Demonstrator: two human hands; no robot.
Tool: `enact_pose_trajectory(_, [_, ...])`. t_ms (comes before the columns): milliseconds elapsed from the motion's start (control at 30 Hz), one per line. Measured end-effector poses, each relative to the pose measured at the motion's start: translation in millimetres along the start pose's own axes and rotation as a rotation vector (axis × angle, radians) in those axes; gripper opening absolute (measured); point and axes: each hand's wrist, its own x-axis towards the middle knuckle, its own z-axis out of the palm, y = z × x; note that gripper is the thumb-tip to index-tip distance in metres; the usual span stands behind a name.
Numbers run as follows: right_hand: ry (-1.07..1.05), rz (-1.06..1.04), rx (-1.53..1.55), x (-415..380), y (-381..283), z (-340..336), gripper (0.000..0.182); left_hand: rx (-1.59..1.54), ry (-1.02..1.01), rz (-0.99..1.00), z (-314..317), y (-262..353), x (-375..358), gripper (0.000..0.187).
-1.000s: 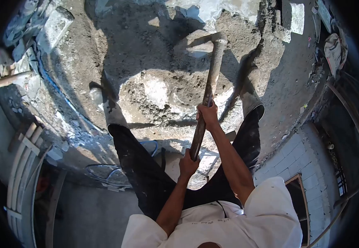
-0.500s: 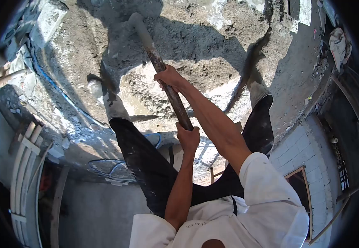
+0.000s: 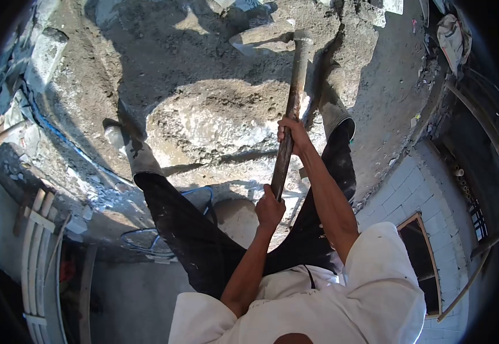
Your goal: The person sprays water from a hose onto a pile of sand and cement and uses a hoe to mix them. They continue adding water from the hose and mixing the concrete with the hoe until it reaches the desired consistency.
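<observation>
A long tool with a dark wooden handle (image 3: 284, 155) runs up the view to a pale, dusty metal head (image 3: 263, 36), which points left over the ground. My left hand (image 3: 269, 207) is wrapped round the handle's lower end, between my legs. Farther up, my right hand (image 3: 294, 135) grips the same handle near its middle. Beneath and beside the tool lies rough, broken ground (image 3: 215, 120) with a sunlit pale patch and a shadowed upper part.
My boots (image 3: 140, 155) stand wide apart on the rubble. A blue hose (image 3: 74, 149) curves along the left. Wooden slats (image 3: 34, 252) lean at lower left. At right are a block wall (image 3: 398, 195) with a framed opening and a pale sack (image 3: 451, 40).
The tool's head has swung to the right and its handle now stands more upright in view. Both hands have moved right with it, still closed round the handle. The scene has shifted slightly left.
</observation>
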Motion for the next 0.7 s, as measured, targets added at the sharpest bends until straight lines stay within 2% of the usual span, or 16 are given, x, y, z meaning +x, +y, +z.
enact_pose_trajectory(133, [-0.082,-0.063,0.070,25,-6,4,0.021,0.171,-0.032,0.007,-45,12,33,0.042])
enact_pose_trajectory(167, [-0.054,0.007,0.111,30,7,-2,0.021,0.204,-0.045,0.008,-46,9,29,0.042])
enact_pose_trajectory(300, [0.112,0.271,0.168,25,119,-35,0.019,0.229,-0.210,-0.182,-24,-41,-16,0.042])
enact_pose_trajectory(333, [0.130,0.290,0.160,16,142,-35,0.018,0.208,-0.252,-0.217,-27,-49,-26,0.043])
enact_pose_trajectory(367, [0.289,0.305,0.102,5,158,-26,0.016,0.176,-0.271,-0.258,-23,-61,-33,0.045])
enact_pose_trajectory(400, [0.346,0.262,0.016,-6,169,-18,0.015,0.149,-0.294,-0.297,-19,-77,-49,0.046])
enact_pose_trajectory(433, [0.326,0.297,0.012,-12,180,-19,0.013,0.110,-0.282,-0.332,-14,-85,-63,0.050])
enact_pose_trajectory(500, [0.335,0.270,-0.021,-31,165,-2,0.016,0.126,-0.238,-0.330,-12,-86,-77,0.053])
enact_pose_trajectory(567, [0.231,0.189,-0.008,-27,140,10,0.019,0.112,-0.185,-0.326,-27,-71,-71,0.055])
enact_pose_trajectory(667, [0.093,-0.038,-0.248,-32,68,58,0.041,0.023,-0.075,-0.236,-70,-35,-57,0.054])
enact_pose_trajectory(700, [0.059,-0.108,-0.334,-14,69,62,0.048,-0.040,0.000,-0.162,-84,-23,-47,0.053])
